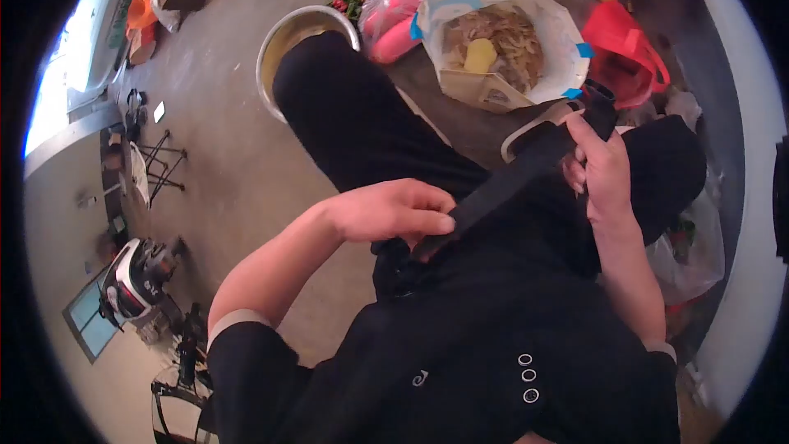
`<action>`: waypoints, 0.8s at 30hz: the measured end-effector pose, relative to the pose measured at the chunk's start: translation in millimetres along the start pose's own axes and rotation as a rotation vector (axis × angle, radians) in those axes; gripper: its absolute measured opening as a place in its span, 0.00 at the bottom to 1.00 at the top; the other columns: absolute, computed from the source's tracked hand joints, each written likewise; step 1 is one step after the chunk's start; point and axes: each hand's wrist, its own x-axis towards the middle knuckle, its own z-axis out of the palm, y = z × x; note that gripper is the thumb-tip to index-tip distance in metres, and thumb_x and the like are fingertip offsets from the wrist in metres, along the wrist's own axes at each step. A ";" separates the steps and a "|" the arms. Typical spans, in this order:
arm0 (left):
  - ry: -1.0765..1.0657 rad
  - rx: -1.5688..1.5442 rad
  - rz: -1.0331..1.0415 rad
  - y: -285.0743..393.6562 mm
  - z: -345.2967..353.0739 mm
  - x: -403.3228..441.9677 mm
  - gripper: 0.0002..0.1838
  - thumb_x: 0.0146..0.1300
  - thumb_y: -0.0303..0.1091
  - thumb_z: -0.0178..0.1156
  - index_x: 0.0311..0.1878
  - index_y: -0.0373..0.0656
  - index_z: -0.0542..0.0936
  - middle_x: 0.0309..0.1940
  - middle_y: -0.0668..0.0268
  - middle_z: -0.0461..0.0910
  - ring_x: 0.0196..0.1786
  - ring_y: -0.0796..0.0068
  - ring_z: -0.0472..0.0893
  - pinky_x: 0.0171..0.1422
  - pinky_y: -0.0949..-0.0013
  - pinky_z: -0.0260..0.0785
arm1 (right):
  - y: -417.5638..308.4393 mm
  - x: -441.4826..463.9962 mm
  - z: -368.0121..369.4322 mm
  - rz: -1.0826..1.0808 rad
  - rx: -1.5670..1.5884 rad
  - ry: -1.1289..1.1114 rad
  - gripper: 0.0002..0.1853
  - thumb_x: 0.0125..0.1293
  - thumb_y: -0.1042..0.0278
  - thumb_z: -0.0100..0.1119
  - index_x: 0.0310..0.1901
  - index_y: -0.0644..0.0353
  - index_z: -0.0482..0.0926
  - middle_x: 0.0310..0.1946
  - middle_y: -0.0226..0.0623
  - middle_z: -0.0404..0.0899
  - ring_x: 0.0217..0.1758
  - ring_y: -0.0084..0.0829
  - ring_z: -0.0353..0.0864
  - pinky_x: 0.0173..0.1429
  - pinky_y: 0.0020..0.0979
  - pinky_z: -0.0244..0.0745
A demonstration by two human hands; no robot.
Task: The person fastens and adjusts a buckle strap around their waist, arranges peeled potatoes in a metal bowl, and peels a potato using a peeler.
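Observation:
A long, flat black strap (518,185) runs slantwise across my lap. My left hand (407,210) is closed on its lower end, near my waist. Further up, by my right thigh, my right hand (604,166) grips the other end with its fingers curled round. Just beyond the right hand is a dark, rounded piece (598,94); whether it belongs to the strap I cannot tell. A pale curved band (519,138) shows beside the strap, partly covered by it.
Past my knees stands an open white bag (563,49) holding peelings and a yellow peeled piece (481,56). A metal basin (265,74) is partly behind my left knee. Around them are a pink bundle in plastic (399,20), a red bag (616,45) and, far left, a scooter (131,279).

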 end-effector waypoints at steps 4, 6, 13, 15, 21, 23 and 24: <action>0.213 -0.276 0.093 -27.9 -1.3 -27.8 0.13 0.76 0.43 0.63 0.49 0.42 0.79 0.38 0.70 0.83 0.41 0.80 0.82 0.47 0.74 0.72 | 9.3 3.2 20.6 0.011 0.021 -0.037 0.09 0.76 0.61 0.65 0.44 0.56 0.79 0.20 0.21 0.66 0.13 0.15 0.63 0.16 0.23 0.55; 0.199 -0.264 0.181 -31.5 2.0 -30.3 0.13 0.74 0.40 0.66 0.51 0.42 0.78 0.40 0.70 0.84 0.44 0.79 0.83 0.50 0.72 0.73 | 11.1 5.6 20.8 0.029 0.029 -0.048 0.09 0.76 0.61 0.65 0.46 0.56 0.78 0.21 0.21 0.66 0.14 0.15 0.63 0.17 0.23 0.55; 0.233 -0.204 0.144 -41.8 17.2 -48.4 0.11 0.71 0.29 0.68 0.50 0.44 0.75 0.39 0.71 0.86 0.41 0.87 0.79 0.46 0.77 0.68 | 4.2 6.5 13.1 0.021 -0.001 -0.117 0.11 0.76 0.60 0.65 0.49 0.55 0.78 0.22 0.21 0.67 0.14 0.15 0.63 0.17 0.23 0.56; 0.272 -0.271 0.188 -45.5 15.1 -48.5 0.10 0.71 0.29 0.67 0.49 0.45 0.75 0.36 0.72 0.86 0.40 0.88 0.79 0.45 0.77 0.68 | 3.6 3.0 19.8 0.026 0.012 -0.086 0.10 0.77 0.60 0.63 0.48 0.56 0.77 0.20 0.21 0.64 0.13 0.16 0.62 0.16 0.23 0.55; 0.270 0.259 0.161 -13.6 36.1 -19.2 0.28 0.70 0.35 0.69 0.67 0.40 0.68 0.45 0.66 0.82 0.51 0.78 0.80 0.54 0.71 0.72 | 5.7 9.1 14.8 0.031 -0.098 -0.046 0.10 0.74 0.59 0.66 0.47 0.55 0.79 0.16 0.19 0.62 0.12 0.15 0.61 0.16 0.23 0.53; 0.487 0.671 0.260 -10.1 46.8 2.7 0.26 0.71 0.34 0.66 0.68 0.39 0.69 0.42 0.65 0.81 0.46 0.78 0.81 0.49 0.70 0.73 | 1.2 2.0 16.7 0.018 -0.088 -0.021 0.11 0.72 0.59 0.68 0.45 0.55 0.79 0.16 0.19 0.64 0.12 0.15 0.61 0.16 0.23 0.53; 0.604 0.832 0.326 -8.0 48.3 17.5 0.23 0.73 0.33 0.63 0.67 0.38 0.70 0.40 0.65 0.81 0.43 0.79 0.81 0.45 0.70 0.74 | -0.2 1.4 14.8 0.012 -0.070 -0.012 0.11 0.72 0.59 0.68 0.44 0.54 0.78 0.17 0.20 0.65 0.13 0.14 0.61 0.17 0.23 0.53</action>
